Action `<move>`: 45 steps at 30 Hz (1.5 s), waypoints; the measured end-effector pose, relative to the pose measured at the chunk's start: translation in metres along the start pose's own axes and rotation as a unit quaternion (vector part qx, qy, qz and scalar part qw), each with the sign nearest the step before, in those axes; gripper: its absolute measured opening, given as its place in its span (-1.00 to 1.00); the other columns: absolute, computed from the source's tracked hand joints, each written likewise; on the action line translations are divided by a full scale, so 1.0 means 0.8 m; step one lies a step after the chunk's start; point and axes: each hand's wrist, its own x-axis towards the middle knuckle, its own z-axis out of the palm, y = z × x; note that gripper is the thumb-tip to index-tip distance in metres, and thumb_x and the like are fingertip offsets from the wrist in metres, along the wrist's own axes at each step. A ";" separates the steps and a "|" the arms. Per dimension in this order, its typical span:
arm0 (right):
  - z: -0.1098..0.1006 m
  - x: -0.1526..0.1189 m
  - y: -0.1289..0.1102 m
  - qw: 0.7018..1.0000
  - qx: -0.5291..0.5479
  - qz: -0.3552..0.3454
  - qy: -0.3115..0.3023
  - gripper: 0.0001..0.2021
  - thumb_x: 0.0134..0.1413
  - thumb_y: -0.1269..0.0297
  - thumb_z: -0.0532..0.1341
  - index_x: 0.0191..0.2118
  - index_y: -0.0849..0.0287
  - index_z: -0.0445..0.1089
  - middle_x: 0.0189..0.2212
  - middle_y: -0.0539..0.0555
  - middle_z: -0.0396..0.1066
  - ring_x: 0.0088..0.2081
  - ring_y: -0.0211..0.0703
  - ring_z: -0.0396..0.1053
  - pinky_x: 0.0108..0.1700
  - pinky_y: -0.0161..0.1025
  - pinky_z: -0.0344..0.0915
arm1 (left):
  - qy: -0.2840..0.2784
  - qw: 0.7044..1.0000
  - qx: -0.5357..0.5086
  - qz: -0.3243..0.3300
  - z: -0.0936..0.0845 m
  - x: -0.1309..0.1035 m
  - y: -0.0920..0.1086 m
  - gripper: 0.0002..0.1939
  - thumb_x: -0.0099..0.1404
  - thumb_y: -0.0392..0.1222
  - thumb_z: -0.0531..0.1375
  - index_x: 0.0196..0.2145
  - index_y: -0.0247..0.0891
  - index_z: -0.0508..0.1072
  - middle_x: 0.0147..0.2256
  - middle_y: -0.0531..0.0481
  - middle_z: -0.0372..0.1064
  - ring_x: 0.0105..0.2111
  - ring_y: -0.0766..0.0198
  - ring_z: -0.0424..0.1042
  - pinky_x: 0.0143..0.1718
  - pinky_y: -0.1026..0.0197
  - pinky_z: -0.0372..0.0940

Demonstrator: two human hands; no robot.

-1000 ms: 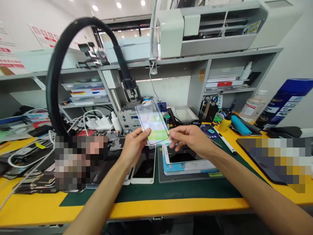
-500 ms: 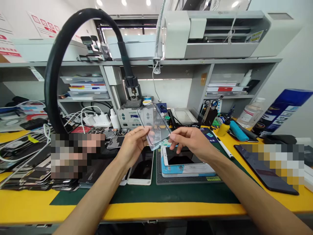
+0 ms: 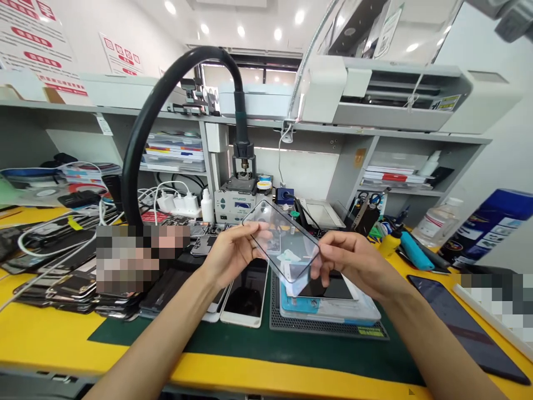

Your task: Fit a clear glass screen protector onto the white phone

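Between my two hands a clear screen protector (image 3: 285, 238) with a thin black border is held tilted above the bench. My left hand (image 3: 233, 250) pinches its left edge between thumb and fingers. At the right corner, my right hand (image 3: 353, 258) grips it with thumb and fingertips. Partly covered by the protector and my right hand, a white-framed phone (image 3: 318, 287) lies on a blue and clear flat box (image 3: 333, 312). That box rests on a dark grey perforated pad (image 3: 277, 319). Another white phone (image 3: 245, 294) lies below my left hand, screen up.
Stacks of phone parts (image 3: 70, 291) and white cables fill the left side. A thick black flexible hose (image 3: 132, 161) arches over the bench. At right are a dark tablet (image 3: 462, 328), a yellow bottle (image 3: 390, 244), a clear bottle (image 3: 439, 222) and a blue can (image 3: 491, 222).
The screen protector has turned from a steep slant to a flatter diagonal, with its lower corner swung right. Both hands still hold it. The camera view has shifted up and left.
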 end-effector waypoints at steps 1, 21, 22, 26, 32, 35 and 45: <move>0.000 0.000 -0.001 0.999 0.027 0.007 0.016 -0.81 0.15 0.20 0.37 -0.38 0.20 0.50 -0.46 0.07 0.51 -0.40 -0.11 0.53 -0.45 -0.27 0.45 | -0.010 1.000 0.001 -0.003 0.001 -0.001 0.001 -0.82 0.22 -0.29 0.29 -0.25 -0.44 0.62 -0.37 -0.15 0.58 -0.49 0.25 0.50 -0.44 0.20 0.47; 0.017 0.020 0.020 0.979 0.140 0.075 0.125 -0.70 -0.01 0.10 0.46 -0.39 0.21 0.42 -0.59 -0.07 0.30 -0.55 -0.31 0.30 -0.56 -0.39 0.33 | -0.129 0.991 0.025 -0.026 0.006 -0.009 -0.006 -0.86 0.18 -0.21 0.42 -0.40 -0.36 0.60 -0.46 -0.07 0.49 -0.46 0.28 0.49 -0.42 0.24 0.46; 0.018 0.020 0.022 0.979 0.135 0.081 0.129 -0.68 -0.01 0.10 0.46 -0.41 0.21 0.40 -0.59 -0.07 0.30 -0.55 -0.31 0.30 -0.56 -0.39 0.32 | -0.131 0.991 0.026 -0.025 0.007 -0.009 -0.006 -0.86 0.18 -0.21 0.42 -0.40 -0.35 0.60 -0.46 -0.07 0.50 -0.46 0.27 0.49 -0.42 0.24 0.46; 0.020 0.022 0.024 0.980 0.095 0.096 0.148 -0.66 0.00 0.08 0.45 -0.45 0.21 0.37 -0.59 -0.04 0.33 -0.56 -0.30 0.32 -0.57 -0.38 0.33 | -0.137 0.990 0.030 -0.023 0.006 -0.011 -0.008 -0.85 0.18 -0.19 0.42 -0.39 -0.36 0.62 -0.42 -0.12 0.54 -0.45 0.25 0.50 -0.40 0.21 0.45; 0.016 0.023 0.030 0.980 0.054 0.111 0.159 -0.70 -0.04 0.11 0.44 -0.42 0.22 0.42 -0.59 -0.02 0.37 -0.59 -0.28 0.34 -0.65 -0.38 0.32 | -0.152 0.987 0.050 -0.011 0.001 -0.010 -0.012 -0.78 0.17 -0.13 0.42 -0.31 -0.37 0.67 -0.35 -0.20 0.59 -0.42 0.20 0.53 -0.28 0.15 0.45; 0.015 0.023 0.035 0.979 0.041 0.121 0.158 -0.68 -0.08 0.09 0.45 -0.36 0.25 0.46 -0.59 0.00 0.40 -0.62 -0.27 0.34 -0.68 -0.38 0.32 | -0.163 0.985 0.056 0.008 -0.002 -0.010 -0.015 -0.78 0.18 -0.11 0.42 -0.29 -0.33 0.68 -0.33 -0.19 0.60 -0.38 0.18 0.55 -0.21 0.12 0.43; 0.015 0.022 0.039 0.978 -0.009 0.164 0.128 -0.66 0.02 0.04 0.42 -0.40 0.23 0.42 -0.55 -0.02 0.41 -0.59 -0.27 0.41 -0.69 -0.39 0.34 | -0.146 0.982 0.099 0.074 0.001 -0.010 -0.014 -0.86 0.22 -0.14 0.38 -0.34 -0.27 0.69 -0.06 -0.20 0.51 -0.09 0.10 0.47 0.00 0.08 0.35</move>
